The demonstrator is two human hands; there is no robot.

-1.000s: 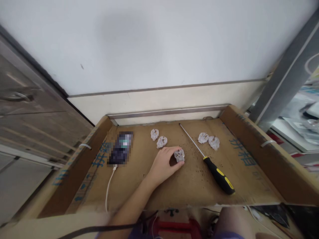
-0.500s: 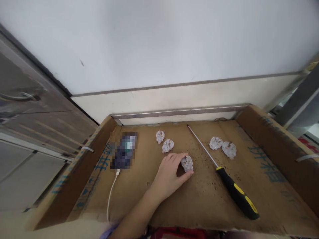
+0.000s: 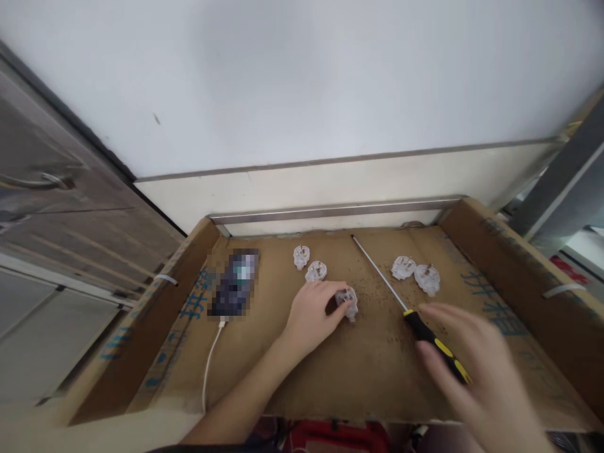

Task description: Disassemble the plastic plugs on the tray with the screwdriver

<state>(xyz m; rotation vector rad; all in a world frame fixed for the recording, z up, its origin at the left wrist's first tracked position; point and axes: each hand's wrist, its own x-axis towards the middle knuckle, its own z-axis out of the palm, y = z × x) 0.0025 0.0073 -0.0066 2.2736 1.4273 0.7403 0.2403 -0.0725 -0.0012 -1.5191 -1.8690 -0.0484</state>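
My left hand (image 3: 314, 311) pinched a clear plug (image 3: 350, 305) near the cardboard tray's (image 3: 358, 384) centre; my right hand (image 3: 486, 365), fingers apart, straddled the screwdriver (image 3: 418, 326), not yet clasping it. Four similar plugs (image 3: 316, 272) lay loose, two left, two right; whether finished, I couldn't tell.

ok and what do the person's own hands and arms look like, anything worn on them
Both the left hand and the right hand are bare, with no gloves; no watch or bracelet shows. The right one is blurred. A dark strip crosses the left arm at the bottom edge, sleeve or strap, I can't tell.
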